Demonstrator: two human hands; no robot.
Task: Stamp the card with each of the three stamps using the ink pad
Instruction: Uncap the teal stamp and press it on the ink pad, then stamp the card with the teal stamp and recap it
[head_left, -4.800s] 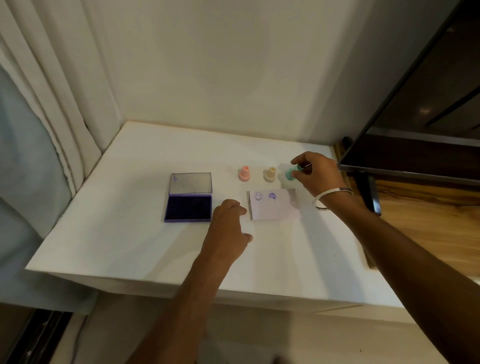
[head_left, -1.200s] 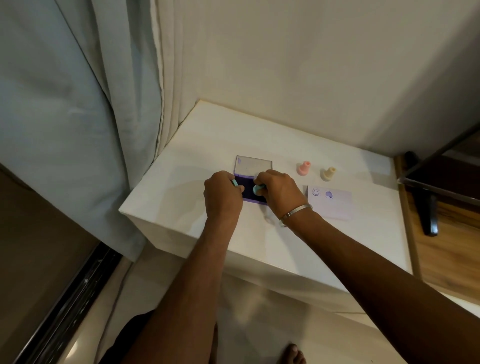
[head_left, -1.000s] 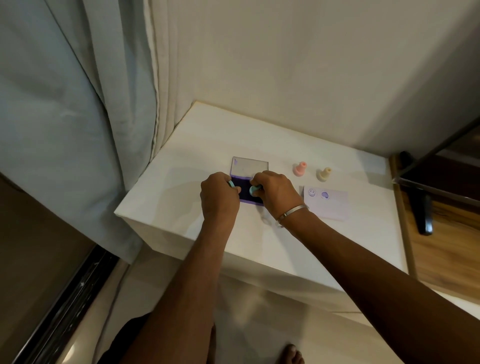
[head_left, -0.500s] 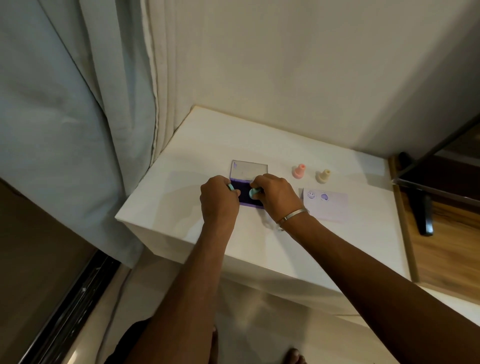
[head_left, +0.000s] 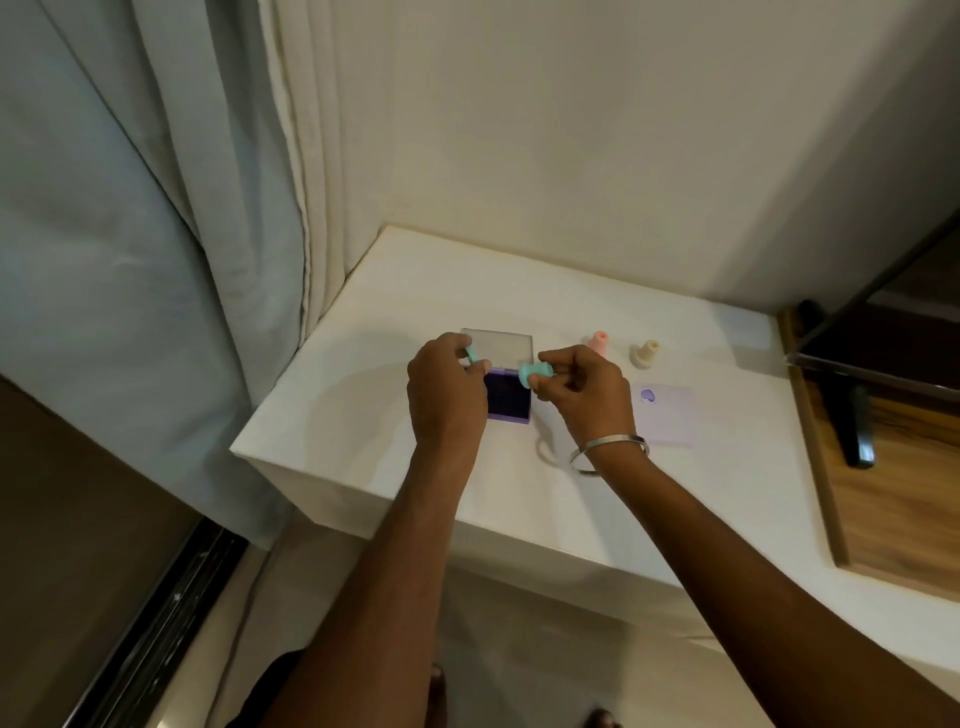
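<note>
My right hand (head_left: 582, 395) holds the teal stamp (head_left: 534, 373) tipped sideways, lifted just above the right edge of the open ink pad (head_left: 508, 397), whose clear lid (head_left: 498, 348) stands behind it. My left hand (head_left: 447, 395) pinches a small teal cap (head_left: 471, 355) at the pad's left side and covers part of the dark ink. The pale lilac card (head_left: 670, 415) lies to the right with a purple heart print (head_left: 648, 396) showing; my right hand hides its left part. The pink stamp (head_left: 598, 343) and cream stamp (head_left: 644, 354) stand upright behind the card.
The white table (head_left: 363, 431) sits in a corner, with a curtain (head_left: 156, 260) at the left and a wall behind. To the right are a wooden surface (head_left: 893, 499) and a dark screen on a black stand (head_left: 860, 426). The table's front edge drops off near me.
My right hand has lifted the teal stamp off the ink and turned it on its side. My left hand stays at the pad's left side with the cap.
</note>
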